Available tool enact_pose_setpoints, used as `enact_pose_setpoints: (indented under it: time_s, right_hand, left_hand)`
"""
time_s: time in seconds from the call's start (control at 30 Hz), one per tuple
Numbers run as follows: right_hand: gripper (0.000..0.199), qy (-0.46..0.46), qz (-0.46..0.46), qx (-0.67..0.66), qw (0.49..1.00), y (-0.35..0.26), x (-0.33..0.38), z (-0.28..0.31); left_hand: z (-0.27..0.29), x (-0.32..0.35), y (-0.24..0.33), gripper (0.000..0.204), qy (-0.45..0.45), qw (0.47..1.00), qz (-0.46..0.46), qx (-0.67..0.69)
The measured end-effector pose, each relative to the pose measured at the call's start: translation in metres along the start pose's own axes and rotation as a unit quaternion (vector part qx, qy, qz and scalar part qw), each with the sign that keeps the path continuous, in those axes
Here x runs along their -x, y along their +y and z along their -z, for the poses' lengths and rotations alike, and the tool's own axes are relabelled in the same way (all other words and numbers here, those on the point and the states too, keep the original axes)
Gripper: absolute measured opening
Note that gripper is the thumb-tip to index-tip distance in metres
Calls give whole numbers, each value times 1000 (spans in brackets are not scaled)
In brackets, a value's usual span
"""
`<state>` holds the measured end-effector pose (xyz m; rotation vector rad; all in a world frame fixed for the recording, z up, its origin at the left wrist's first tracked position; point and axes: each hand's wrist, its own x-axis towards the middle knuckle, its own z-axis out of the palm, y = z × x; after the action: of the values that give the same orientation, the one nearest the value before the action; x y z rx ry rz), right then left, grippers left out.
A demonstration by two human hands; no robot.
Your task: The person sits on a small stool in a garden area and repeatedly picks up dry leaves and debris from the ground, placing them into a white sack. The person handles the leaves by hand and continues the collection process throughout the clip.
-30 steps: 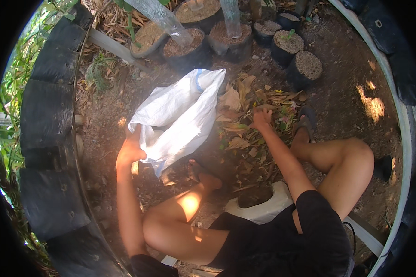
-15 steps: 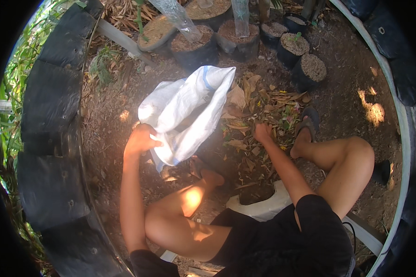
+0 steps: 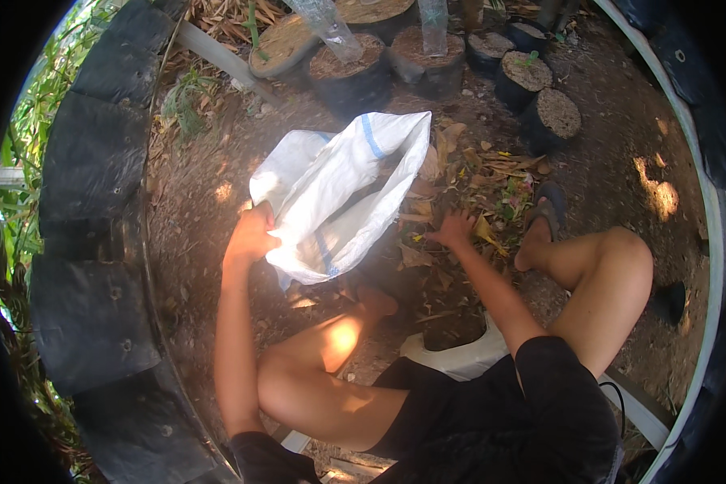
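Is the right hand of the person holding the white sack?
No, the left hand grips the white sack, while the right hand is apart from it, at the fallen leaves.

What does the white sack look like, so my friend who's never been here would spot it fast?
Find the black pots at the top, then look below them. There, left of the dry leaves, the person's left hand holds the sack by its edge. Unlike the black pots and brownish dry leaves, it's floppy and white with blue stripes.
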<state>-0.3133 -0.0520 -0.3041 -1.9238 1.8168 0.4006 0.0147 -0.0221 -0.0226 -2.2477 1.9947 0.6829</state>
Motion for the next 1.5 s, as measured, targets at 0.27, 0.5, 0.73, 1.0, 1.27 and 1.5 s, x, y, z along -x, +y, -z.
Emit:
enact_pose_setpoints:
  time_s: [0.27, 0.5, 0.73, 1.0, 1.27, 1.5]
  right_hand:
    - [88, 83, 83, 63, 991, -33, 19, -70]
    - [67, -84, 67, -1, 994, -20, 38, -52]
    - [38, -132, 182, 4, 974, 22, 19, -31]
    - [23, -303, 137, -505, 796, 77, 27, 93]
    - [25, 173, 183, -692, 676, -15, 55, 191]
    - [33, 120, 353, -470, 800, -41, 66, 143]
  left_hand:
    - [-15, -4, -14, 36, 18, 997, -65, 33]
    - [-6, 4, 6, 49, -90, 994, 43, 44]
    - [8, 13, 30, 53, -151, 981, 100, 76]
    - [7, 17, 25, 55, -169, 981, 43, 88]
    - [8, 16, 12, 37, -217, 974, -22, 54]
    - [1, 4, -6, 60, 60, 998, 3, 26]
